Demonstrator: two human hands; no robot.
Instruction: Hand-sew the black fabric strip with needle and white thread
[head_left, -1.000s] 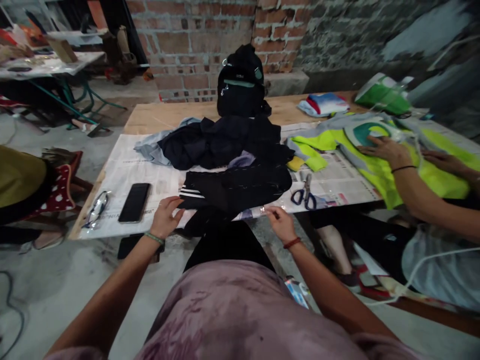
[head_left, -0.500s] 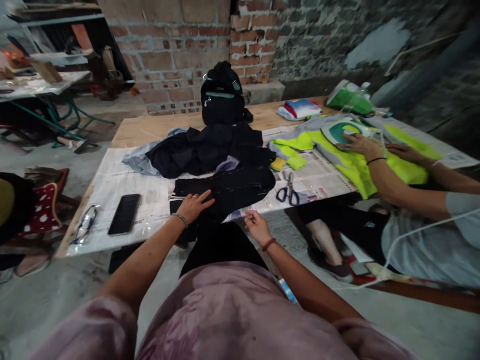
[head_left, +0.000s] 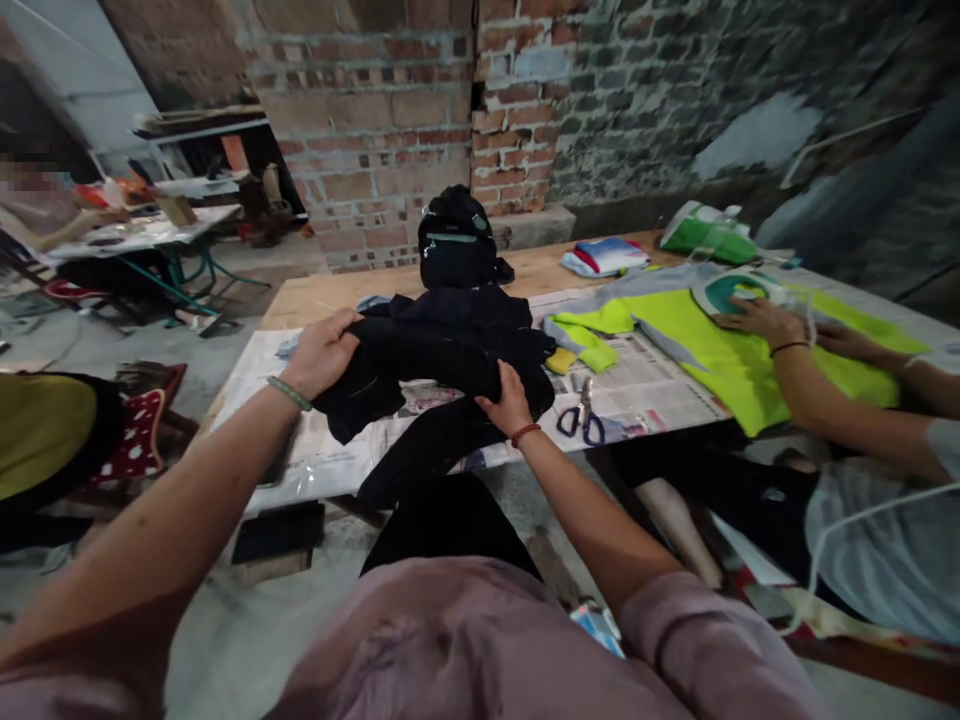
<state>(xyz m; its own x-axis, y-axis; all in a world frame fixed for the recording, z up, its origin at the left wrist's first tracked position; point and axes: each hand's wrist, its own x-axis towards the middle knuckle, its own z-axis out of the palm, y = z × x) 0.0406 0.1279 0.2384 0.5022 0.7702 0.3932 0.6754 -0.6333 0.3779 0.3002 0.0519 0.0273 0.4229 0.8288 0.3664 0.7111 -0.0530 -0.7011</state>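
A black garment is stretched between my two hands above the newspaper-covered table. My left hand grips its upper left end, fingers wrapped over the cloth. Further right, my right hand is closed on the fabric near its middle. One part of the garment hangs down over the table's front edge towards my lap. Which kind of garment it is, I cannot tell. Behind it lies a heap of dark clothing, partly covered by what I hold.
Scissors lie right of my right hand. A black backpack stands at the back. On the right a co-worker's hand holds an iron on a yellow-and-grey garment. A phone is mostly hidden behind my left arm.
My left hand has gone from lying on the black garment to gripping and lifting its end, up and left. My right hand has moved up onto the cloth. The view has shifted.
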